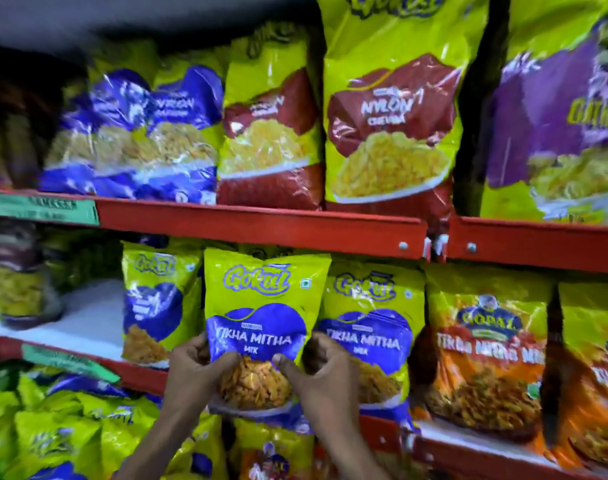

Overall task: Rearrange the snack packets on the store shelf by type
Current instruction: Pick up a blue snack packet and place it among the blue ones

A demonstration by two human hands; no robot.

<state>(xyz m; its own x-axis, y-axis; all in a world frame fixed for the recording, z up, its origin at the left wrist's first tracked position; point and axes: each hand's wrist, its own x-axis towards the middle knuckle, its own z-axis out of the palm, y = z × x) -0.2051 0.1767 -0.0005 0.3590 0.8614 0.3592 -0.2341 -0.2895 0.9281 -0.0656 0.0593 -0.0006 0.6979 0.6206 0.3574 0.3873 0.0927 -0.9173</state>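
Note:
A yellow-green and blue Tikha Mitha Mix packet (261, 306) stands upright at the front of the middle shelf. My left hand (195, 372) grips its lower left side and my right hand (316, 372) grips its lower right side, thumbs on the front. A matching blue packet (371, 323) stands just right of it, and another blue packet (153, 306) stands to its left. Orange Tikha Mitha packets (486, 351) fill the shelf further right.
The red shelf rail (261, 226) runs just above the held packet. On the upper shelf stand blue packets (136, 133), red Nylon Chevda packets (389, 126) and a purple packet (555, 126). A bare white shelf patch (88, 313) lies at the left. More packets (70, 431) crowd below.

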